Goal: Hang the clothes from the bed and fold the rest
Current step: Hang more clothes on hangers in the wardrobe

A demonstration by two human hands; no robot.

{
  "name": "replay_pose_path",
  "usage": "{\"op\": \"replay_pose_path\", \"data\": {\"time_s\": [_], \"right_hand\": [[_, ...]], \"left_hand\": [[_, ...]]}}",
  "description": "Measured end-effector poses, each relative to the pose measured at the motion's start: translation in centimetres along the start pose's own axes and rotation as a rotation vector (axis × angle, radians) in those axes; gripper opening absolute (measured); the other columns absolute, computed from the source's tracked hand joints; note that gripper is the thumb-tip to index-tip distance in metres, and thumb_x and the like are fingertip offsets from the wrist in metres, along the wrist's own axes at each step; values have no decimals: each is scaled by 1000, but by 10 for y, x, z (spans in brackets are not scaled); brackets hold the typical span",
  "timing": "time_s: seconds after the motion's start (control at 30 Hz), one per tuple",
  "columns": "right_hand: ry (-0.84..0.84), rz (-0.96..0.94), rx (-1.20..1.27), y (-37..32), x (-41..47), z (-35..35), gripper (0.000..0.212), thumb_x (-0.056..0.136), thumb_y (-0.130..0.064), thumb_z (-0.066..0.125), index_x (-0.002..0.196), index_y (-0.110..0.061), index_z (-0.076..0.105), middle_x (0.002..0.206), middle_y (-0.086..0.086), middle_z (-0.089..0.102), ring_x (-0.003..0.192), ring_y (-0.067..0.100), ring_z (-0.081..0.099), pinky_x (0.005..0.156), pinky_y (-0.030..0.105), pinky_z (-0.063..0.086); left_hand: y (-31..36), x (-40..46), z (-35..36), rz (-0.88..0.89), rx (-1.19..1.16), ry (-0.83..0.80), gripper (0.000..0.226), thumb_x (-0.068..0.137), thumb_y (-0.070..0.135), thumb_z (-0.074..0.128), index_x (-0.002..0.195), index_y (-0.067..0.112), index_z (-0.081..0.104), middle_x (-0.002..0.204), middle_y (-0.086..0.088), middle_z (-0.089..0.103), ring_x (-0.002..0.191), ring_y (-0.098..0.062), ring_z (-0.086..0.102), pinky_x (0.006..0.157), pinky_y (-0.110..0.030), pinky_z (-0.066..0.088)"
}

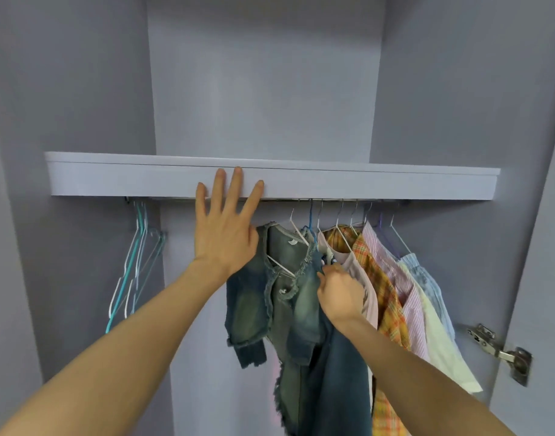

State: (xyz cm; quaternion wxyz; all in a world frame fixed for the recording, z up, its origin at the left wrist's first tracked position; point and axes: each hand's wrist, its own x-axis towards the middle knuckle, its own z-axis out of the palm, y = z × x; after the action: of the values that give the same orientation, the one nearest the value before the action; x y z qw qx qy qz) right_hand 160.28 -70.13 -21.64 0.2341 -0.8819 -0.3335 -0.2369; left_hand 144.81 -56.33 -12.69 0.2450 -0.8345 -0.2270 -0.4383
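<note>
Head view, inside a pale lilac wardrobe. Left hand raised, four fingers spread straight against the front of the lilac shelf board. Right hand lower, fingertips curled, pinching dark blue denim trousers hanging just right of a faded, frayed denim jacket. Right of those fingers: four more hung garments, pink, orange plaid, pink-striped, pale blue. Far left: several empty wire hangers, count unclear.

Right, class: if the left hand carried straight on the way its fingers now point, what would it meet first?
The left hand points up with straight, spread fingers whose tips overlap the shelf's front edge. It would probably meet that edge first, though whether they already touch is unclear from this single view.
</note>
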Motion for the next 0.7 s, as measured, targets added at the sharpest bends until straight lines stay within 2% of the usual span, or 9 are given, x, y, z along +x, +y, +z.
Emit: {"op": "replay_pose_path", "data": {"time_s": [0.1, 0.2, 0.27, 0.4, 0.53, 0.63, 0.7], "right_hand": [[8, 11, -57, 0, 20, 7, 22, 90, -6, 43, 105, -6, 59, 103, 9, 65, 87, 27, 65, 58, 28, 39], [-16, 29, -99, -7, 34, 21, 22, 89, -3, 46, 105, -7, 61, 110, 9, 63, 94, 26, 64, 65, 30, 45], [-56, 35, -125, -14, 38, 30, 24, 87, 1, 48, 106, -5, 62, 112, 11, 61, 96, 28, 64, 67, 32, 46], [-129, 48, -131, -16, 37, 39, 27, 88, -1, 50, 114, -5, 57, 122, 13, 53, 99, 29, 63, 75, 34, 49], [-209, 40, 3, -10, 26, 35, 53, 90, -11, 50, 139, -7, 30, 138, 14, 36, 117, 32, 51, 88, 38, 46], [-202, 9, 35, -6, 7, 20, 64, 92, -17, 49, 147, -12, 16, 143, 13, 29, 127, 30, 39, 98, 38, 41], [-177, -3, 86, -5, -7, 4, 61, 93, -19, 46, 147, -13, 18, 142, 11, 31, 129, 28, 34, 104, 37, 36]], "left_hand": [[-8, 3, 20, -14, 44, -48, 85, 91, 40, 41, 141, 30, -27, 154, -9, -22, 141, -35, -19, 111, -56, -8], [-7, 2, 28, -18, 69, -7, 90, 89, 43, 41, 133, 32, -36, 152, -7, -28, 140, -35, -21, 111, -56, -10], [-8, 2, 29, -20, 64, 12, 92, 88, 43, 43, 133, 33, -36, 153, -8, -25, 140, -35, -21, 111, -55, -10], [-9, 1, 27, -19, 65, -8, 94, 87, 48, 42, 132, 33, -40, 145, -6, -36, 139, -34, -25, 110, -55, -12], [-7, 1, 25, -31, 62, -59, 97, 86, 50, 44, 133, 31, -39, 142, -6, -41, 135, -33, -33, 110, -56, -12], [-3, -8, 17, -31, 35, -124, 95, 86, 42, 48, 139, 30, -30, 152, -8, -28, 140, -37, -21, 110, -56, -9], [0, -22, 8, -50, -36, -185, 87, 87, 33, 50, 145, 29, -14, 154, -8, -20, 141, -36, -16, 112, -57, -4]]}}
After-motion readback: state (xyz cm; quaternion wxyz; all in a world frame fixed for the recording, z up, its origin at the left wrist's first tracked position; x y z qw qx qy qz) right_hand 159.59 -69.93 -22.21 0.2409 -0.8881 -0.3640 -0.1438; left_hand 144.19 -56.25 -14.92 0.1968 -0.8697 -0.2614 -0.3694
